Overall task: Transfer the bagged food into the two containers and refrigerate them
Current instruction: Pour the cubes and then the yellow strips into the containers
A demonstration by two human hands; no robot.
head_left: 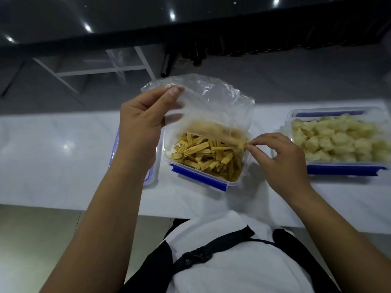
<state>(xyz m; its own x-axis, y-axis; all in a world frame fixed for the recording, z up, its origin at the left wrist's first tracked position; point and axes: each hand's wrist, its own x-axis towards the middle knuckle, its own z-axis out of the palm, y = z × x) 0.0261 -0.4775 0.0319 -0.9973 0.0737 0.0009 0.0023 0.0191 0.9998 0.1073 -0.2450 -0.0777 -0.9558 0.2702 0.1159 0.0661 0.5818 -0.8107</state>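
A clear plastic bag (213, 102) hangs upended over a clear container with blue clips (198, 176) in the middle of the white counter. Yellow ribbed food sticks (207, 154) fill that container, and a few still lie in the bag's mouth. My left hand (141, 123) pinches the bag's raised bottom between thumb and fingers. My right hand (279, 159) pinches the bag's lower right edge at the container's rim. A second clear container with blue clips (342, 169) at the right holds pale chunky food pieces (334, 138).
A clear lid with blue trim (152, 176) lies on the white counter (53, 155) under my left forearm. Behind the counter is a grey floor with a white frame (101, 70) and a dark glossy surface above.
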